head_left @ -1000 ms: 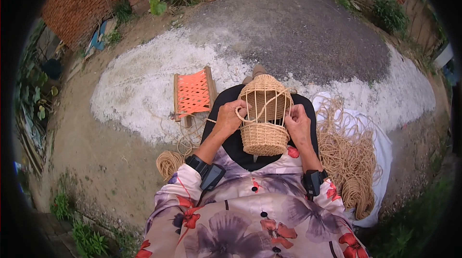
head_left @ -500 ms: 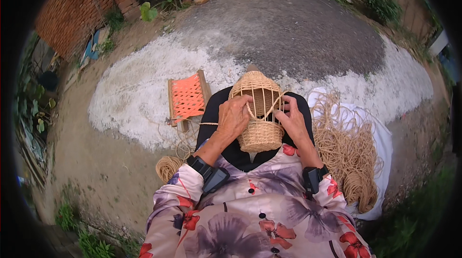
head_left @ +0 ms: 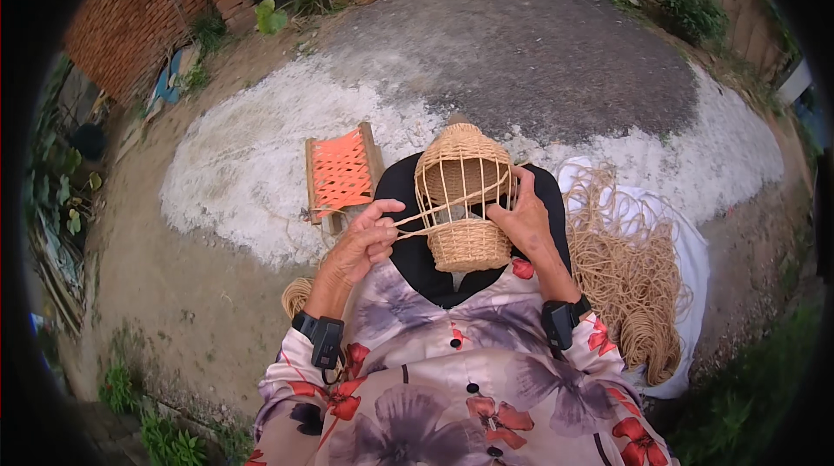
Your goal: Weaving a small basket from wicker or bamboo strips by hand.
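Note:
A straw-coloured woven basket (head_left: 470, 245) rests on my lap between my knees. Its lower band and far, domed end are tightly woven, while upright stakes cross a gap in its near face. My left hand (head_left: 358, 244) is off to the left of the basket, fingers closed on a twisted cord (head_left: 420, 224) pulled taut. Two strands of it run from my fingers to the stakes. My right hand (head_left: 525, 212) grips the basket's right side, thumb at the gap by the stakes and fingers round the outer edge.
A small stool with an orange strap seat (head_left: 340, 172) stands left of my knees. A coil of cord (head_left: 296, 295) lies beside my left forearm. On the right, a heap of loose cord (head_left: 621, 266) lies on a white cloth (head_left: 692, 292). Grey and white gravelly ground (head_left: 521, 49) stretches ahead.
My left hand has moved left and down, away from the basket, drawing the cord out taut. My right hand stays at the basket's right side.

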Motion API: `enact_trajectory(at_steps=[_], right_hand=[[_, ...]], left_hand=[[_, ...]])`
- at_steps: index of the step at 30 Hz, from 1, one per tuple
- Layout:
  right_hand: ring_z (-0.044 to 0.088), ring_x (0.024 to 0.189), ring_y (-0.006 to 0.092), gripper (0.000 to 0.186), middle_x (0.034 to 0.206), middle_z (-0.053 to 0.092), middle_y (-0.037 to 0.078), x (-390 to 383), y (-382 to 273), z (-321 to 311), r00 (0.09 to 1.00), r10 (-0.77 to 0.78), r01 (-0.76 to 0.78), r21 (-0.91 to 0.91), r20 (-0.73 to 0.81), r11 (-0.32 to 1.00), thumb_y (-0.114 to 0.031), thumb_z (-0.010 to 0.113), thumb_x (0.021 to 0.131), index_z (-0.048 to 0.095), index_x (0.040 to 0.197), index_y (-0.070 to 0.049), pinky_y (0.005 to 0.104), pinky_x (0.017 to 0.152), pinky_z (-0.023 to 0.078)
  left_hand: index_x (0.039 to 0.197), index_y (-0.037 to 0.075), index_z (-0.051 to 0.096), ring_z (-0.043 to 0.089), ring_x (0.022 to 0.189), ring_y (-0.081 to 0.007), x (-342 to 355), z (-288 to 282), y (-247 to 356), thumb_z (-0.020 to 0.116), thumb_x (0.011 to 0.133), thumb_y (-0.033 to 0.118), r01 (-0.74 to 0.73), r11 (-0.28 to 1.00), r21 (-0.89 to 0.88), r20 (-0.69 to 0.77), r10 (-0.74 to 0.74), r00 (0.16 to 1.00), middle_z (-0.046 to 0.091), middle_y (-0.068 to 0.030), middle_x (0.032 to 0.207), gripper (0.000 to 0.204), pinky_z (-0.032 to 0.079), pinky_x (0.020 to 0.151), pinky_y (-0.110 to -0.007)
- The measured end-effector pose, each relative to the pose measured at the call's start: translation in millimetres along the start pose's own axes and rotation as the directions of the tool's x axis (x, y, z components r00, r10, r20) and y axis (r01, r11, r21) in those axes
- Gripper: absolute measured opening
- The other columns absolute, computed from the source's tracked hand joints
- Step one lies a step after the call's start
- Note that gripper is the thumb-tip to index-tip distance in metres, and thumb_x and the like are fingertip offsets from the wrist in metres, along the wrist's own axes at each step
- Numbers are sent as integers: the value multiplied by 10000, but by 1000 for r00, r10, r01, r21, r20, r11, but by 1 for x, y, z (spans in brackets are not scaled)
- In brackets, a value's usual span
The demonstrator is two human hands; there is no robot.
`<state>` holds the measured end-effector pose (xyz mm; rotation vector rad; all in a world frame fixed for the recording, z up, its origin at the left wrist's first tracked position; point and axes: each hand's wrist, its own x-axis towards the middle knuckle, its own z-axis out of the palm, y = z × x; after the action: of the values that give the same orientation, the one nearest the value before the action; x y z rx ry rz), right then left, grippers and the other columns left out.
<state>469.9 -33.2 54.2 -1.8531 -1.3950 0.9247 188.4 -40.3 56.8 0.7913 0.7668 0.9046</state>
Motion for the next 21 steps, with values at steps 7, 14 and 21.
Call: enact_trajectory(at_steps=[7,14,21], right_hand=[[606,1101,349,790,1172,624,183,-4,-3,7,997,-38,36,-29,-64,999,-266,670,683,326,1377,-112,413,920,476],[656,977,361,812,1092,655,195,-5,5,2,993,-30,24,-55,-115,998,-255,641,672,304,1400,-131,418,870,496],[673,906,321,786,1107,662,203,-4,8,0,997,5,-2,41,-83,999,-257,625,687,320,1403,-144,390,838,500]], left_hand=[[1031,85,625,346,483,-7,-12,-5,-30,683,841,118,-78,637,767,-256,415,873,394,108,558,201,253,403,-192],[1094,117,581,285,384,-42,-40,-152,-9,502,966,171,-216,916,-337,-781,-144,607,389,72,539,160,235,365,-212],[1123,51,609,500,505,-85,-126,-227,-5,614,915,362,-2,998,66,-977,65,202,579,14,670,374,374,415,-254]])
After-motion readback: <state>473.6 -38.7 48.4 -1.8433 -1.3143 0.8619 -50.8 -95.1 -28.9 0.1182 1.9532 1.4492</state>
